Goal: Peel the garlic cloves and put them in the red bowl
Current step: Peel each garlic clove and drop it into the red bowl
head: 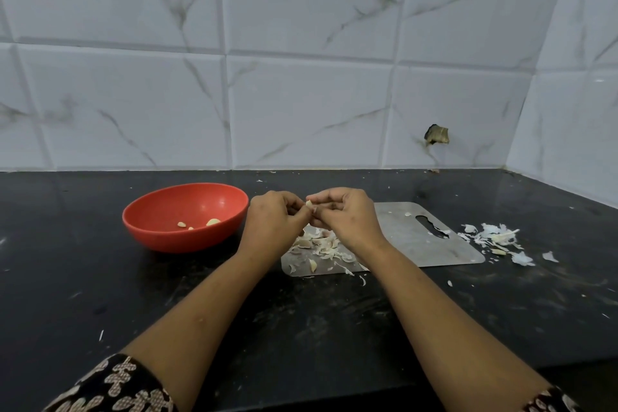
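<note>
While both sets of fingers curl in tight, the left hand [276, 224] and right hand [346, 216] pinch one garlic clove [309, 203] between them, raised above the steel board [394, 237]. Loose cloves and skins [317, 244] lie heaped on it, right below. Just left sits the red bowl [167, 237], a few peeled cloves [212, 222] inside. More skins [495, 237] scatter off right on the black counter [100, 278].

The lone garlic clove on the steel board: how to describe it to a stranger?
On the black counter, right of the round red bowl, lies a flat grey steel cutting board. Near its front left corner sits one pale garlic clove, apart from the heap of papery skins behind it.
</note>
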{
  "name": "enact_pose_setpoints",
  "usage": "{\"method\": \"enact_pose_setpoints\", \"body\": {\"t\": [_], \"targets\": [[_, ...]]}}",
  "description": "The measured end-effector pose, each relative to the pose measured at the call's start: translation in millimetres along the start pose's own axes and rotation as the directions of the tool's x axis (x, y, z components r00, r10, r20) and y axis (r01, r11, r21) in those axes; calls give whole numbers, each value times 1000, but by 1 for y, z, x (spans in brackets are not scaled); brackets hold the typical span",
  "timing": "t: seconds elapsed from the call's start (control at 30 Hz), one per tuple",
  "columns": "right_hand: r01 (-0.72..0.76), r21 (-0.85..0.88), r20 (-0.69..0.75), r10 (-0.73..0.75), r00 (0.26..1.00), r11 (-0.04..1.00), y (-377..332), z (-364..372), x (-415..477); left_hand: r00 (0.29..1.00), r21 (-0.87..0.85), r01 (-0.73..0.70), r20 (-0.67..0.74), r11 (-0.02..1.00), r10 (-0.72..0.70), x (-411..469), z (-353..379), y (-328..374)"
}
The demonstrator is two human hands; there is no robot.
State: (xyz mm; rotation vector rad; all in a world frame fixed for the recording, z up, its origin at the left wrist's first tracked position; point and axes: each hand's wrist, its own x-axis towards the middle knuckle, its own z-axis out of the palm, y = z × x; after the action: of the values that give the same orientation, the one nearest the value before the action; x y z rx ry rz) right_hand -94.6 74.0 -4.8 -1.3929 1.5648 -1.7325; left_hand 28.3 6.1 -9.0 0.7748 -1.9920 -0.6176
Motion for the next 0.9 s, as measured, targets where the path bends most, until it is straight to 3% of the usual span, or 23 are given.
{"method": "enact_pose_setpoints", "body": {"t": [0.3, 0.67, 0.9], "targets": [[1, -17, 9, -1, 1000, 1000, -1, 0, -1, 999, -49, 45, -16, 998, -45, 0, 1, 1], [-21, 97, -37, 25, 999, 995, 1, -1, 2, 988, -232, 134, -42, 963, -147, 1, 1, 3], [114, -70, -110, -121, 987, 991, 1, -1, 3, 974, -535, 209, 41, 819, -222, -2, 6, 5]]}}
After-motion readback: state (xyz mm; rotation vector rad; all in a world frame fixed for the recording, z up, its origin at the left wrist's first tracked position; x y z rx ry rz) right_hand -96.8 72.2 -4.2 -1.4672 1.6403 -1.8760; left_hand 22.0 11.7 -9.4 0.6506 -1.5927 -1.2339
